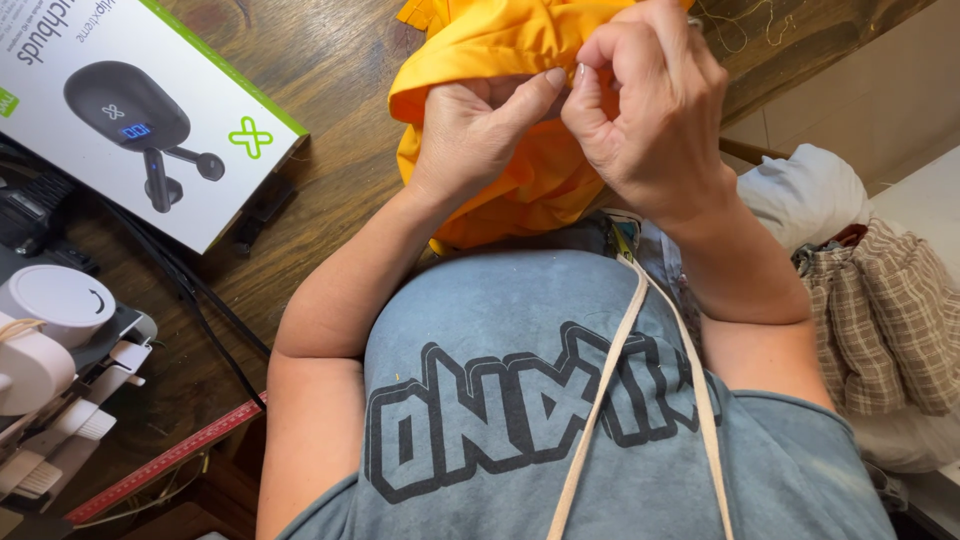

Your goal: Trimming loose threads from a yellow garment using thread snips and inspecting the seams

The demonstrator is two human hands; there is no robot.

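Close against my chest, a cream tape hangs round my neck over my grey shirt, handy for measuring. Just beyond, my left hand is bunched under the orange cloth to prop it up, thumb pressed toward my right hand, whose finger and thumb pinch shut on a fold of it. It looks bright, soft and crumpled, heaped on the wooden table. Farther left lies a white box.
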